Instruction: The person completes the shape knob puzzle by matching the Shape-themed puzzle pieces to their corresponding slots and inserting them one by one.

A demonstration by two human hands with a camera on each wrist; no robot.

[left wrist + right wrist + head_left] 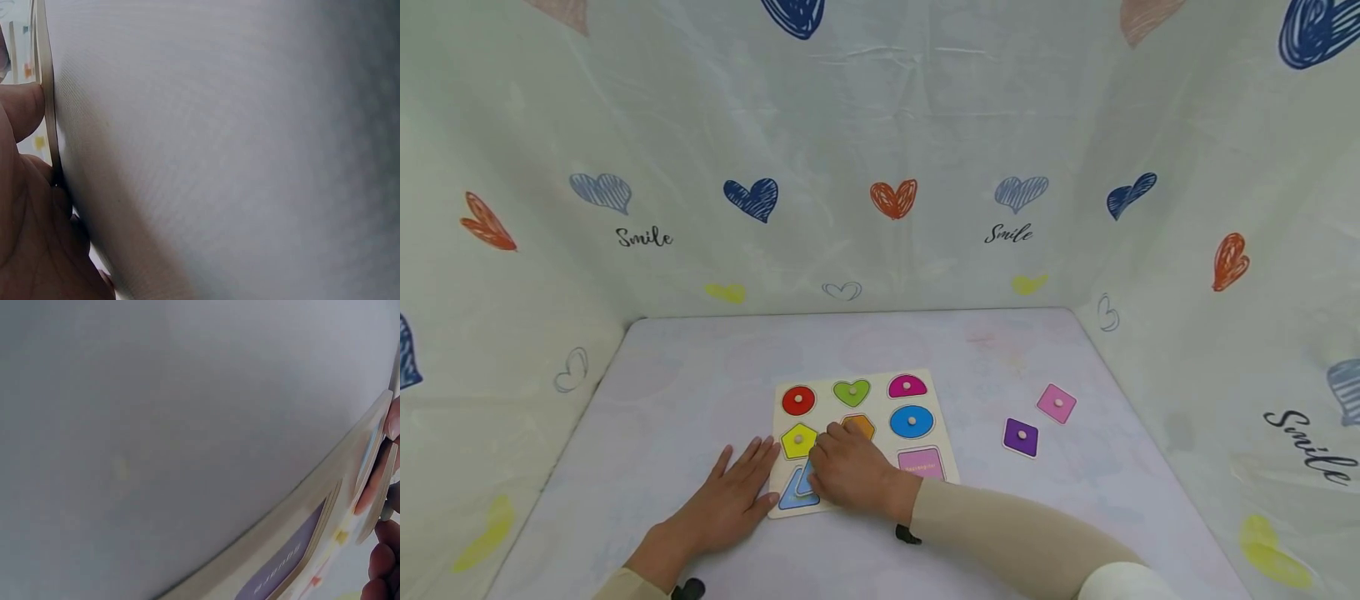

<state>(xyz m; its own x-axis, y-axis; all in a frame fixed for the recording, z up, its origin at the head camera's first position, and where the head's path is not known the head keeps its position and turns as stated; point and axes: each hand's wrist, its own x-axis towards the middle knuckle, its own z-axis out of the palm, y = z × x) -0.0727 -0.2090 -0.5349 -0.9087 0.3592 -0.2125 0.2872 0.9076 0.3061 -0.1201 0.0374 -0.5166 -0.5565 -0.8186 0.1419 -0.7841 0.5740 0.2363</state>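
A cream wooden shape puzzle board [880, 387] lies on the table. My right hand [857, 475] is over its lower middle and pinches a blue puzzle piece [805, 479], which looks triangular and is partly hidden by the fingers. The piece overlaps the blue triangle recess [789, 500]. In the right wrist view the held piece [379, 500] is tilted off the board. My left hand [730, 500] lies flat with fingers extended at the board's left edge; its thumb [25, 106] touches that edge in the left wrist view.
Knobbed pieces sit in the board: a red circle [798, 400], green heart [852, 392], magenta half circle [907, 386], yellow pentagon [798, 441], orange hexagon [865, 425] and blue oval [912, 422]. A purple piece [1021, 437] and a pink piece [1056, 403] lie to the right.
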